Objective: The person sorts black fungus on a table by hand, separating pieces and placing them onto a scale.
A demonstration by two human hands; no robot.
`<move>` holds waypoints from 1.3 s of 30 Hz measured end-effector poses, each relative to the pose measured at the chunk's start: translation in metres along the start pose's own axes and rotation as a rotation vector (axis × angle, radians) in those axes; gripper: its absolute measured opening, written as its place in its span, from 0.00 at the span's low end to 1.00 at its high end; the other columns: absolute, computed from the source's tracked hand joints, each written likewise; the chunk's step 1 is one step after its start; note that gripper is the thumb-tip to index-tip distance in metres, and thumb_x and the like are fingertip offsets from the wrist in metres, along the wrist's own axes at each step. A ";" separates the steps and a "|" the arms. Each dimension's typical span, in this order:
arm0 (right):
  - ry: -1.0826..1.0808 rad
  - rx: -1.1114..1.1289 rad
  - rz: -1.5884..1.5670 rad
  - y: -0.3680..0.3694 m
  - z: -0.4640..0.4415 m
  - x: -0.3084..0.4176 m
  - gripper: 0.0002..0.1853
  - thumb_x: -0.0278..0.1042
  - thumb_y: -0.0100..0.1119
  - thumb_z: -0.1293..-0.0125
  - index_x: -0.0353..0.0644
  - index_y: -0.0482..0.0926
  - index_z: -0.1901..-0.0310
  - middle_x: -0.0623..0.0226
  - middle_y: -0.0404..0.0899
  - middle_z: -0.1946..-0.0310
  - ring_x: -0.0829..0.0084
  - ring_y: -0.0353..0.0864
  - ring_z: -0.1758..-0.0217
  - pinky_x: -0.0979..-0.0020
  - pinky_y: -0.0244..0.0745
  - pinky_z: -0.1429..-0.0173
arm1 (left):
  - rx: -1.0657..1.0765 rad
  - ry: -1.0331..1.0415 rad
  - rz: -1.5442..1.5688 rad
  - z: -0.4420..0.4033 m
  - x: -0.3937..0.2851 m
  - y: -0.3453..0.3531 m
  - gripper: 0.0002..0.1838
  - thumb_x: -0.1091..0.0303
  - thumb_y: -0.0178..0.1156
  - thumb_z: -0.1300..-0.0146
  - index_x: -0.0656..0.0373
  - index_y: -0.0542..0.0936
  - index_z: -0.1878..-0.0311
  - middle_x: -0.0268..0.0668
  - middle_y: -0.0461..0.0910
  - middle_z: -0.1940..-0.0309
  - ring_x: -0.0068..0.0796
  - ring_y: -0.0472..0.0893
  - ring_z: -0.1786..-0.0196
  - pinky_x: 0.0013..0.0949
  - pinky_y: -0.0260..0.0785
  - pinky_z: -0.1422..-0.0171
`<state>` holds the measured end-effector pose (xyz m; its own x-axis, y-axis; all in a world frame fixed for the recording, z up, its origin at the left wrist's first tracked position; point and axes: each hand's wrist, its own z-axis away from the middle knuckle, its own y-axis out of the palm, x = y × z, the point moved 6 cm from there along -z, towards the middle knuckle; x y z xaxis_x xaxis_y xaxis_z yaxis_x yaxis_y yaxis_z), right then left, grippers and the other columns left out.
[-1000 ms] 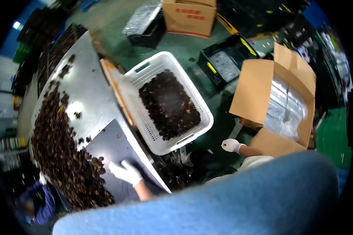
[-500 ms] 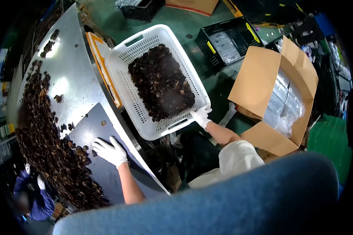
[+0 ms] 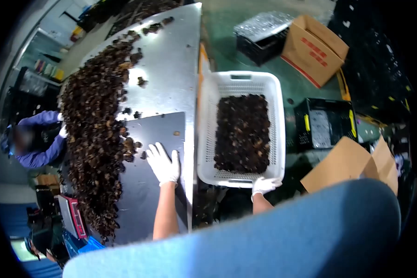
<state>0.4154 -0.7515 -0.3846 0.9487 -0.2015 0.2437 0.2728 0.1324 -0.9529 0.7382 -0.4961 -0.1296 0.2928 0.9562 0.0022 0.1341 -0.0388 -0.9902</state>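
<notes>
Touching the five-o'clock corner of a white perforated basket [image 3: 277, 118], the right hand [image 3: 265, 186] has fingers whose grip I cannot tell. Dark mushroom-like pieces [image 3: 242, 133] lie inside. At the basket's eight o'clock, over the bench [image 3: 169, 69], the left hand [image 3: 163, 165] spreads its fingers wide.

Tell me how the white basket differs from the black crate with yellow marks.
Colour: the white basket is plain; the black crate has yellow marks. Contents: the basket holds heaped dark pieces; the crate has no such heap. Contact: the right hand touches the basket; no hand touches the crate. Both are rectangular and open-topped.
</notes>
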 end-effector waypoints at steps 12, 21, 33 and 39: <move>0.067 0.384 0.233 -0.015 -0.014 -0.005 0.52 0.42 0.64 0.44 0.33 0.42 0.25 0.36 0.52 0.30 0.40 0.78 0.46 0.56 0.77 0.40 | 0.094 0.026 0.080 -0.002 0.002 -0.004 0.42 0.47 0.51 0.34 0.72 0.58 0.28 0.67 0.53 0.28 0.69 0.49 0.25 0.59 0.38 0.21; -1.110 -0.009 -0.830 -0.091 -0.025 0.440 0.17 0.21 0.56 0.40 0.35 0.79 0.48 0.50 0.79 0.48 0.52 0.75 0.40 0.60 0.67 0.33 | 0.004 0.196 0.312 -0.032 0.055 0.001 0.42 0.46 0.53 0.33 0.77 0.61 0.32 0.72 0.56 0.31 0.69 0.57 0.28 0.55 0.48 0.23; -1.702 0.472 -0.731 0.030 0.349 0.820 0.28 0.41 0.61 0.35 0.39 0.71 0.35 0.52 0.74 0.39 0.57 0.69 0.32 0.60 0.59 0.27 | 0.168 -0.178 0.392 -0.180 0.165 0.026 0.58 0.32 0.51 0.39 0.76 0.45 0.26 0.72 0.43 0.27 0.71 0.45 0.24 0.55 0.37 0.20; -1.411 1.191 -1.133 0.062 0.520 0.809 0.28 0.37 0.59 0.32 0.39 0.68 0.32 0.58 0.69 0.33 0.64 0.64 0.28 0.66 0.55 0.24 | 0.159 -0.203 0.512 -0.179 0.169 0.040 0.57 0.38 0.54 0.39 0.78 0.44 0.26 0.74 0.45 0.29 0.74 0.48 0.26 0.56 0.44 0.21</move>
<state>1.2828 -0.4014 -0.1523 -0.3404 -0.0254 0.9399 0.0659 0.9965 0.0508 0.9624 -0.3882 -0.1436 0.0929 0.8643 -0.4944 -0.1252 -0.4824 -0.8669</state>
